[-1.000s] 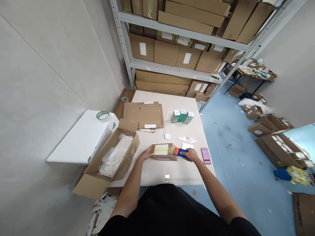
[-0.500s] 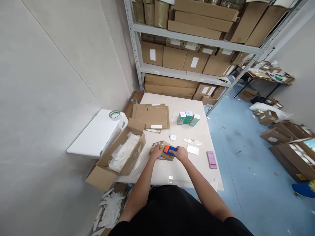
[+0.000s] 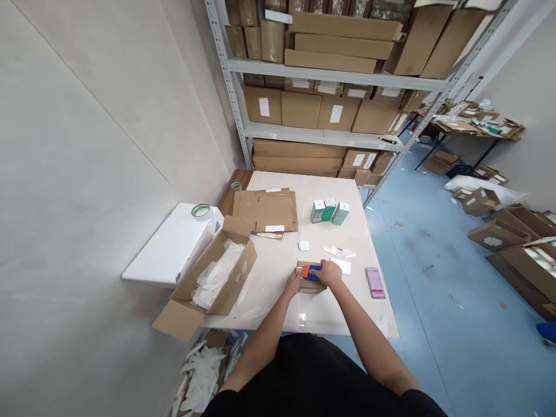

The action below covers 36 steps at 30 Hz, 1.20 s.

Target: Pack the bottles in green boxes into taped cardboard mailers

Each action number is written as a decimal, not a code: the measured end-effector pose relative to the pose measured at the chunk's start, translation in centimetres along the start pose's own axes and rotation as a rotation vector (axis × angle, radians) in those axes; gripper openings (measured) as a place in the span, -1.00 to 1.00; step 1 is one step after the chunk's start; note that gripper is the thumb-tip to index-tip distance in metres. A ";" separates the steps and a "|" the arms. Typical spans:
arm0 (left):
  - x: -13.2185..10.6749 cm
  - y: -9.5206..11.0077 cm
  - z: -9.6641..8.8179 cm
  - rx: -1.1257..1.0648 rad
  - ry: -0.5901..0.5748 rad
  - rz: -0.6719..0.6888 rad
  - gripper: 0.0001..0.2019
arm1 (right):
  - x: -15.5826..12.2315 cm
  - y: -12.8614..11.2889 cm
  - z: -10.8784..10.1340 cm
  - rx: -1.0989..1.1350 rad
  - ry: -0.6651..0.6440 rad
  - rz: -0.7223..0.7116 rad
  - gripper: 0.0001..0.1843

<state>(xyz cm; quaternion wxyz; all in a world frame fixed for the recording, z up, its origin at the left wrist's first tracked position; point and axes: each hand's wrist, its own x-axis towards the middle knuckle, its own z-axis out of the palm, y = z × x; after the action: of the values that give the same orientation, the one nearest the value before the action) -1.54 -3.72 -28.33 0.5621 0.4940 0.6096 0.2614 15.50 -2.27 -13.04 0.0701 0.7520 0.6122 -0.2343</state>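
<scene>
A small brown cardboard box [image 3: 311, 287] sits on the white-topped table in front of me. My left hand [image 3: 293, 282] is closed around its left end. With my right hand [image 3: 330, 272] I grip a blue and orange tape dispenser [image 3: 313, 273], its orange end lying over the top of the box close to my left fingers. Part of the dispenser is hidden by my right hand. Just beyond the right hand lies a white card or flat box [image 3: 341, 266], with scraps of white paper [image 3: 339, 252] behind it.
Left of the box stands an open carton [image 3: 242, 275] holding white plastic bags. Flattened cardboard [image 3: 271, 211] and several green-and-white boxes [image 3: 341, 213] are farther back. A pink item [image 3: 375, 282] lies by the right edge. A loaded shelf rack [image 3: 324, 134] stands behind the table.
The cardboard box has shifted right and turned squarer to the table edge. Both hands and the tape dispenser moved right with it. The camera view has tilted slightly.
</scene>
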 end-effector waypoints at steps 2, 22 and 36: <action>0.1 0.3 0.7 0.011 -0.008 -0.002 -0.34 | 0.0 0.8 -0.3 0.008 -0.008 0.008 -0.45; 0.5 1.3 0.8 0.132 0.033 -0.036 -0.28 | 0.9 9.4 -2.3 0.010 -0.007 0.007 -0.47; 0.9 0.8 0.3 0.176 0.027 -0.063 -0.27 | 0.8 14.2 -0.4 0.099 -0.016 0.073 -0.46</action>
<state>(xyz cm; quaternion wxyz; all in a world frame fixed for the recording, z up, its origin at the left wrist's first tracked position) -0.93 -2.69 -28.02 0.5163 0.5186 0.6528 0.1958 29.23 -4.78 -15.60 0.0464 0.7746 0.5713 -0.2674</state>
